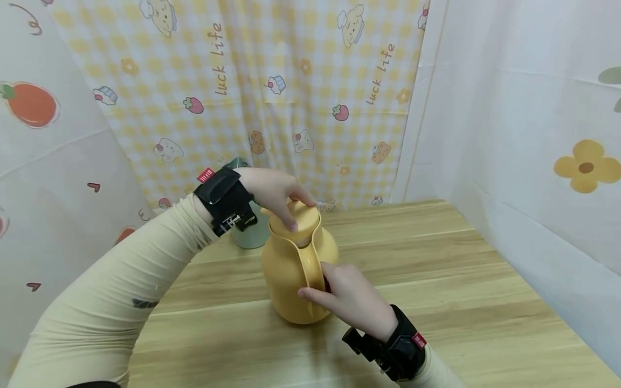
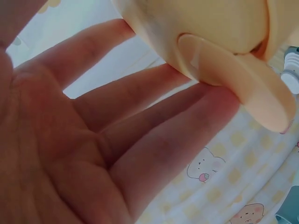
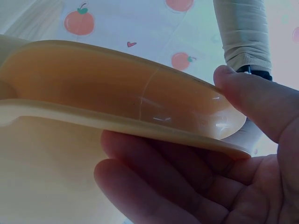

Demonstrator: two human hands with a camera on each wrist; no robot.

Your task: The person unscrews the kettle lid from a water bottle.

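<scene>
A yellow jug point(image 1: 297, 269) stands upright on the wooden table point(image 1: 436, 302), and everything else is placed from it. The left hand point(image 1: 274, 194) comes down on the jug's top, where the round yellow lid point(image 1: 296, 218) sits; its fingers curl over the lid's rim, thumb on the near side and fingertips on the far side. In the left wrist view the fingers point(image 2: 154, 140) look nearly straight, with their tips against the underside of the lid's flat tab point(image 2: 238, 88), so the hold is light, a loose cupping more than a tight clamp. The right hand point(image 1: 351, 302) is at the jug's near side, low down, wrapped around the handle point(image 1: 312, 264) that runs from the rim to the belly. The right wrist view shows the fingers point(image 3: 154, 177) tucked through the gap behind the handle and the thumb point(image 3: 254, 102) pressing on its outer face, a firm closed grip.

Behind the jug, just to its left and partly hidden by the left wrist, stands a pale green cup point(image 1: 249, 231), close to the jug; whether they touch cannot be told. Each wrist carries a black strap point(image 1: 224, 200). Beyond the jug hangs a yellow checked curtain point(image 1: 301, 91) with cartoon prints
</scene>
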